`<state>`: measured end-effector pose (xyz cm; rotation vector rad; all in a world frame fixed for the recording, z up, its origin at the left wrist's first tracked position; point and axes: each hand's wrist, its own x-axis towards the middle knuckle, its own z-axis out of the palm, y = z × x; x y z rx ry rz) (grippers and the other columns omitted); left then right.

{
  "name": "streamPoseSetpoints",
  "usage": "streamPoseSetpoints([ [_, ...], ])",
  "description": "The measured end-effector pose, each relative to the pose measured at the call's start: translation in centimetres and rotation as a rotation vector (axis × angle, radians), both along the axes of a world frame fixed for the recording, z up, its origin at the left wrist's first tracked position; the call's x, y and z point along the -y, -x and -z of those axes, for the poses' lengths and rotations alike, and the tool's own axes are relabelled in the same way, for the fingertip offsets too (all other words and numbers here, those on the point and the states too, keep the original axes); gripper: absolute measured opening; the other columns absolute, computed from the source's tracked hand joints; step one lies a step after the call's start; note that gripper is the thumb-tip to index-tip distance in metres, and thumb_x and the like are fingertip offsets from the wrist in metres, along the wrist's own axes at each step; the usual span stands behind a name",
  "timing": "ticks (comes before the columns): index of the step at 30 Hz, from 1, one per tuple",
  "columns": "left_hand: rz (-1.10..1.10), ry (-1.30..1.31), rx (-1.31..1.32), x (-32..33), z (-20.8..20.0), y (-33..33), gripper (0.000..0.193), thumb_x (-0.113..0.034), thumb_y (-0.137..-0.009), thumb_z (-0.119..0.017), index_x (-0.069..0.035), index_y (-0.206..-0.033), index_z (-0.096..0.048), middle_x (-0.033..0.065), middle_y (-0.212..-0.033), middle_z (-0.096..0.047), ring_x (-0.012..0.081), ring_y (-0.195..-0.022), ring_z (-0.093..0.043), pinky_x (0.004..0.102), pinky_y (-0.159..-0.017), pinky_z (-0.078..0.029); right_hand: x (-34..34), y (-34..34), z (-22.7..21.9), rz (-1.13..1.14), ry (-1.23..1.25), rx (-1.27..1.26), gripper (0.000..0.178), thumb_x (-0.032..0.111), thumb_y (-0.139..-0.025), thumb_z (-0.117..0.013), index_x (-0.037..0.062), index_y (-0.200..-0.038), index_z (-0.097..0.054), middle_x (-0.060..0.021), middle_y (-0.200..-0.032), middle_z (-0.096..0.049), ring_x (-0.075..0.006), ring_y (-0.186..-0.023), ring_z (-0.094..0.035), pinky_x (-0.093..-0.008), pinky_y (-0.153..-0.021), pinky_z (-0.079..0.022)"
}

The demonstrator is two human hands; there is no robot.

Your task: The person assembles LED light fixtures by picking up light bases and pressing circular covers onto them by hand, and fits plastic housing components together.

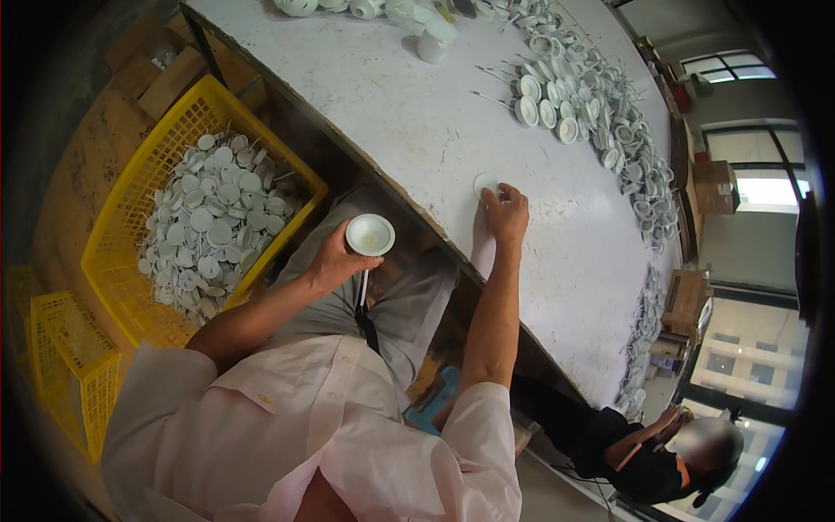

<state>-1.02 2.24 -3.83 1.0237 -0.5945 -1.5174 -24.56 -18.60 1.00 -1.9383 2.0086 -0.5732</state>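
My left hand [334, 264] grips a small white round downlight housing [370, 235] above my lap. Its open face is turned up, yellowish dots show inside, and a white cable hangs below it. Over the table [383, 113], near its edge, the fingers of my right hand [509, 215] are closed on a thin white translucent disc [484, 184]. Whether the disc touches the tabletop, I cannot tell. To my left, a yellow plastic basket [103, 244] holds a heap of white round lamp parts [217, 209] with wires.
Many downlights [565, 104] lie in a long band along the table's far side. A white cup-like container [435, 42] stands near the far left end. A second yellow crate [74, 348] sits at left. Another person [644, 448] is at lower right. Cardboard boxes [687, 304] stand beyond the table.
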Motion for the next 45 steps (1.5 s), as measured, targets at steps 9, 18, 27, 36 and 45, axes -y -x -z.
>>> streamPoseSetpoints([
  [9, 0.036, 0.007, 0.058, -0.3, 1.4, 0.1, 0.052, 0.001, -0.076, -0.071, 0.000, -0.121, -0.044, 0.0089, -0.106, -0.059, 0.0150, -0.092, -0.062, 0.0276, -0.079, -0.053, 0.3, -0.3, -0.1, 0.005, -0.063, 0.056, 0.051, 0.033, -0.066, -0.075, 0.0002, -0.102, -0.063, -0.0142, -0.097, -0.062, -0.0250, -0.087, -0.061, -0.0349, -0.079, -0.049],
  [18, 0.037, -0.003, 0.066, -0.7, 1.1, 0.6, 0.058, -0.006, -0.072, -0.076, 0.001, -0.121, -0.045, 0.0073, -0.108, -0.058, 0.0136, -0.098, -0.058, 0.0271, -0.084, -0.050, 0.0, 1.8, 0.4, 0.020, -0.044, 0.253, 0.036, 0.028, -0.068, -0.077, 0.0017, -0.082, -0.058, -0.0066, -0.076, -0.057, -0.0151, -0.065, -0.054, -0.0285, -0.060, -0.046],
  [27, 0.087, 0.097, 0.344, -0.2, -0.2, 0.4, 0.060, -0.003, -0.073, -0.075, -0.001, -0.124, -0.044, 0.0069, -0.110, -0.059, 0.0139, -0.102, -0.058, 0.0283, -0.088, -0.049, -3.3, 2.2, 0.5, 0.097, -0.221, 1.163, 0.020, 0.021, -0.090, -0.061, 0.0051, -0.079, -0.055, -0.0026, -0.065, -0.056, -0.0072, -0.054, -0.048, -0.0213, -0.047, -0.039],
  [36, 0.129, 0.159, 0.410, 1.6, -3.0, 0.8, 0.070, -0.002, -0.070, -0.074, -0.001, -0.131, -0.039, 0.0077, -0.118, -0.055, 0.0144, -0.111, -0.052, 0.0289, -0.092, -0.045, -8.5, 0.1, -0.2, 0.163, -0.276, 1.392, 0.011, 0.014, -0.090, -0.059, 0.0031, -0.087, -0.058, -0.0044, -0.069, -0.059, -0.0099, -0.058, -0.055, -0.0194, -0.047, -0.041],
  [45, 0.167, 0.167, 0.404, 2.8, -2.4, 1.5, 0.074, -0.007, -0.071, -0.074, -0.001, -0.134, -0.034, 0.0104, -0.121, -0.054, 0.0165, -0.112, -0.052, 0.0295, -0.094, -0.044, -12.6, -2.4, -1.2, 0.168, -0.214, 1.090, 0.013, 0.014, -0.089, -0.061, 0.0011, -0.092, -0.063, -0.0062, -0.075, -0.063, -0.0113, -0.062, -0.059, -0.0221, -0.053, -0.045],
])
